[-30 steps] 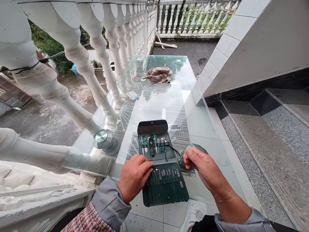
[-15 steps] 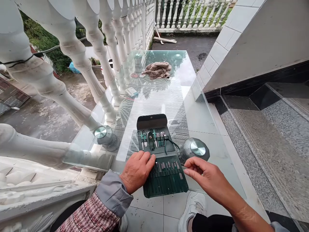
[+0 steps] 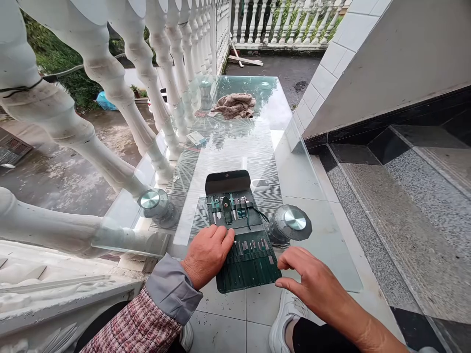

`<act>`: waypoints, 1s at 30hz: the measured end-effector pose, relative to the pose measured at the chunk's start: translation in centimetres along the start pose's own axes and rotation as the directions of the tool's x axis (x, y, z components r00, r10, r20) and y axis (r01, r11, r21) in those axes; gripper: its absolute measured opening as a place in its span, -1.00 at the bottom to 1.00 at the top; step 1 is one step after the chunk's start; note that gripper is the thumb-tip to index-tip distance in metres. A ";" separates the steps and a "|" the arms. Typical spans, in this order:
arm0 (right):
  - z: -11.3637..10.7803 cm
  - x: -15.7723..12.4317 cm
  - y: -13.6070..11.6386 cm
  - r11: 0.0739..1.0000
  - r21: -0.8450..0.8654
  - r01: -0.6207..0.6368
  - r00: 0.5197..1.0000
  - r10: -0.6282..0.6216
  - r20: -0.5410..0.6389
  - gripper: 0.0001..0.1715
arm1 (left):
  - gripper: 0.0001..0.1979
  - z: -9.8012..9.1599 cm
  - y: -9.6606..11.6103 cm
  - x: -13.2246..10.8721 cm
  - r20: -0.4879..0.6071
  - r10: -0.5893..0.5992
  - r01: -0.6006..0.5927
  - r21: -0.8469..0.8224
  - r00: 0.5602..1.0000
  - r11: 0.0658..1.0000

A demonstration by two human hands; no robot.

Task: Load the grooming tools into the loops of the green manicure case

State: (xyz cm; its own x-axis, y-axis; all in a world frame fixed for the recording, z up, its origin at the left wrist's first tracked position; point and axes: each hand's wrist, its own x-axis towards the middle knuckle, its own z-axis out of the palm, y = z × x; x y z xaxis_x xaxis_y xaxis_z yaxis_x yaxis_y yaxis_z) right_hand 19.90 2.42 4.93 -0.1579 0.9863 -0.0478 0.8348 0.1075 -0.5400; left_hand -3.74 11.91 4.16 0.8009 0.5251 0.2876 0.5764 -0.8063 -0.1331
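Observation:
A dark green manicure kit case (image 3: 235,282) lies unfolded at the near end of the glass table. Its upper panel holds scissors (image 3: 214,202), a small snap pouch (image 3: 227,210) and nail clippers (image 3: 242,206). Several slim metal tools (image 3: 252,246) stand in a row of loops in the lower panel. My left hand (image 3: 209,256) grips the case's left edge, thumb on top and the fingers curled, partly hidden. At the lower right corner, my right hand (image 3: 309,277) has its thumb and forefinger apart, with nothing seen between them; its other fingers are hidden.
The glass table (image 3: 312,189) rests on faceted pedestals (image 3: 290,223). Farther along it lie a crumpled brown towel (image 3: 235,105) and a small box (image 3: 196,138). White balusters (image 3: 142,117) line the left; stone steps (image 3: 390,206) rise on the right.
My right thumb and forefinger have spread apart, and that hand has moved lower, to the case's lower right corner. My left hand keeps its hold. The view has shifted slightly.

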 end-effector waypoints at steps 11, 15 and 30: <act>0.1 0.4 0.4 1.000 -0.002 -0.002 1.000 0.002 -0.023 -0.83 | -0.76 0.4 0.2 -0.2 -0.045 -0.007 0.008 0.002 0.999 1.000; 0.0 0.4 0.3 1.000 0.010 -0.002 0.999 0.002 -0.036 -0.83 | -0.77 0.3 0.2 -0.2 -0.041 -0.037 0.036 -0.024 0.998 0.999; -0.2 0.3 -0.4 0.997 0.006 -0.071 0.997 0.071 0.016 -0.87 | -0.76 0.3 0.3 -0.2 -0.017 -0.026 0.026 -0.004 1.000 1.000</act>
State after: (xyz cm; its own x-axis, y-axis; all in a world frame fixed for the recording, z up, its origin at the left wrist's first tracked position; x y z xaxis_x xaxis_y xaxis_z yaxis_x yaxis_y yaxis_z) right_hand 19.61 2.67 5.27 -0.1067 0.9893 -0.0995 0.8409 0.0364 -0.5400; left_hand -3.68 11.68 3.80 0.7830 0.5411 0.3067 0.5961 -0.7936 -0.1217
